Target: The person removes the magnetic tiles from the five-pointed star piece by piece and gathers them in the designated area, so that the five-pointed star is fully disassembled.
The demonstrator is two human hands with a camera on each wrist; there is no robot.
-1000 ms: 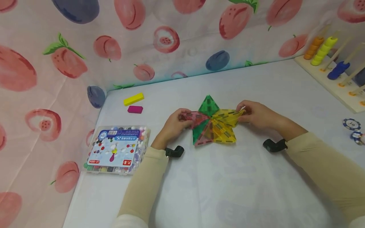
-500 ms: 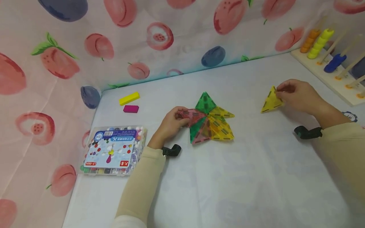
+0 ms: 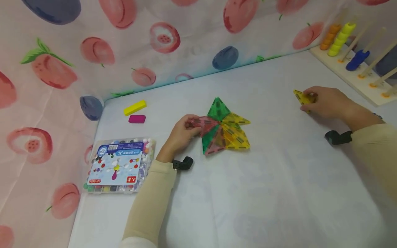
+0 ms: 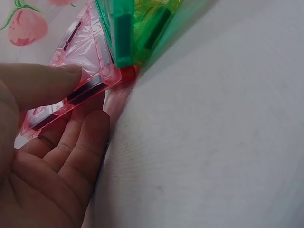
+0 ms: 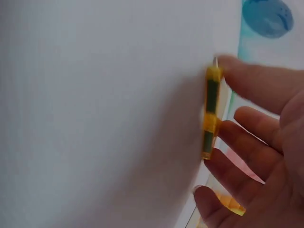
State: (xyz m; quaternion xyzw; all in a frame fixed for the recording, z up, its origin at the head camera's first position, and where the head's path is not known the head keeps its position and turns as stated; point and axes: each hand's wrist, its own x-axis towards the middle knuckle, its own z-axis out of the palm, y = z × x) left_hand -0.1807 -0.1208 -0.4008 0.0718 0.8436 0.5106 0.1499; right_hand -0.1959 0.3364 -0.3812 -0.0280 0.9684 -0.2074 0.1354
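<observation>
My left hand [image 3: 181, 132] pinches a pink triangular magnetic tile [image 4: 88, 90] between thumb and fingers. That tile belongs to a star-like cluster of translucent tiles, with a green tile [image 3: 218, 109] at the top and yellow tiles [image 3: 237, 136] on the right. Well to the right of the cluster, my right hand [image 3: 328, 102] holds a separate yellow triangular tile [image 3: 300, 95] by its edges. In the right wrist view this yellow tile [image 5: 211, 111] appears edge-on, thumb at its upper end and fingers along its side.
A clear case [image 3: 149, 162] of coloured beads with a printed label lies left of my left arm. Behind it are a yellow block [image 3: 135, 107] and a magenta block [image 3: 137, 119]. A wooden peg board [image 3: 350, 72] with coloured rings stands at the far right. Fruit-patterned cloth [image 3: 124, 62] hangs behind.
My right hand has pulled the yellow triangular tile off the cluster, carried it right and turned it. My left hand still holds the pink tile. The whole scene shifts slightly left as the head turns.
</observation>
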